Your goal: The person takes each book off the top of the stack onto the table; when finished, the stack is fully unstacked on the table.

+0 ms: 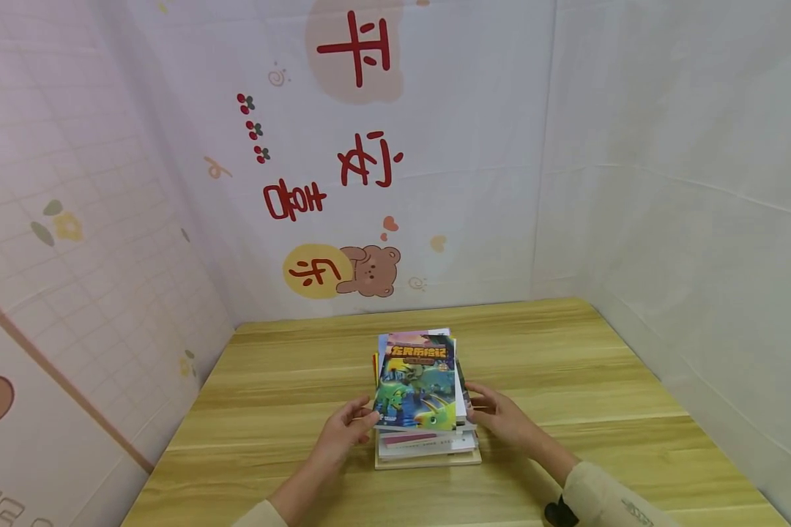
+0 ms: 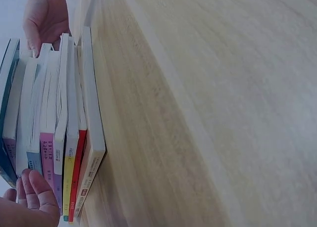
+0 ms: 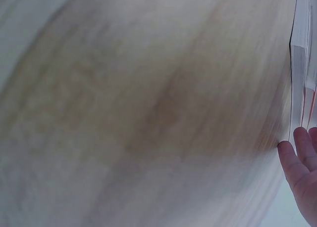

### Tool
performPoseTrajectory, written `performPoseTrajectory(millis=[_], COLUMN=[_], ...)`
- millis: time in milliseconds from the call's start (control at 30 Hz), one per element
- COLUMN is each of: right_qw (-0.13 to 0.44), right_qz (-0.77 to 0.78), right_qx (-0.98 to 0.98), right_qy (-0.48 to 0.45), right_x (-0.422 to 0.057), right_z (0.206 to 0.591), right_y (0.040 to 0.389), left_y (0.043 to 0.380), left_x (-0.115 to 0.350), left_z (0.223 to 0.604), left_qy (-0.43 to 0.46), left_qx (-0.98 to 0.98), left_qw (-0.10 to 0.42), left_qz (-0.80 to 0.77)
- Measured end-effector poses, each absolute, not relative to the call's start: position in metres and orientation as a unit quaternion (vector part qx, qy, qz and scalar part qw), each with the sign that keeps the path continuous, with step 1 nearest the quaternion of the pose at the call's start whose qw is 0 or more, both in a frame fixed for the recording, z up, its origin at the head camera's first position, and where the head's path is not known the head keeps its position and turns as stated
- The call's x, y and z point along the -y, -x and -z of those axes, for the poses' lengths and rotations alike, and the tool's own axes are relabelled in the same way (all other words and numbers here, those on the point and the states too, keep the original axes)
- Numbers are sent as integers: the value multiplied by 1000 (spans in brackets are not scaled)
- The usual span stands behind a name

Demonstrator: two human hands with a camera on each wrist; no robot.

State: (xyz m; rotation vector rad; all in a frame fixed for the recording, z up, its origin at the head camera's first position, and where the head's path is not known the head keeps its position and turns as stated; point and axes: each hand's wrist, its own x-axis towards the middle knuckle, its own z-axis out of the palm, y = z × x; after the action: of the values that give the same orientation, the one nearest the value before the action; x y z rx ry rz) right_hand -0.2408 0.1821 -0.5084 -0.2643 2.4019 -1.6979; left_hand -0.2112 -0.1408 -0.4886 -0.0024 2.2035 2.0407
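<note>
A stack of books (image 1: 427,444) lies on the table, its edges uneven. The top book (image 1: 414,384) has a colourful cover with green dinosaurs and yellow lettering. At the left side, my left hand (image 1: 344,430) has its thumb by the top book's near corner; in the left wrist view its loosely bent fingers (image 2: 35,190) are right at the coloured spines (image 2: 48,155). Along the opposite side my right hand (image 1: 506,423) rests its spread fingers. The right wrist view has those fingers (image 3: 293,162) nearly straight against the page edges (image 3: 298,73).
The wooden table (image 1: 270,395) stretches out on both sides of the stack. Behind it hangs a white cloth (image 1: 474,183) with red characters and a bear (image 1: 372,272). More cloth (image 1: 685,241) closes the right side. A small black object (image 1: 559,512) shows by the right sleeve.
</note>
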Motion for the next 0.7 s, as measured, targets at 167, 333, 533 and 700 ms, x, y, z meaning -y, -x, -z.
performPoseTrajectory(millis=[167,333,533,700], right_qw=[91,95,99,105], right_qz=[562,556,553,553], right_qx=[-817,-821,-822,-822], right_qy=[92,94,90,87], right_x=[-182,-183,-183,-183], right_z=[509,510,510,511], right_y=[240,239,238,238], left_y=[209,208,207,208], left_x=[137,134,130,128], left_z=[488,489,490,492], left_qy=[4,6,5,15], left_qx=[-730,-721,-720,-723], left_qw=[60,57,67,70], left_qz=[-680,-690,-690,-687])
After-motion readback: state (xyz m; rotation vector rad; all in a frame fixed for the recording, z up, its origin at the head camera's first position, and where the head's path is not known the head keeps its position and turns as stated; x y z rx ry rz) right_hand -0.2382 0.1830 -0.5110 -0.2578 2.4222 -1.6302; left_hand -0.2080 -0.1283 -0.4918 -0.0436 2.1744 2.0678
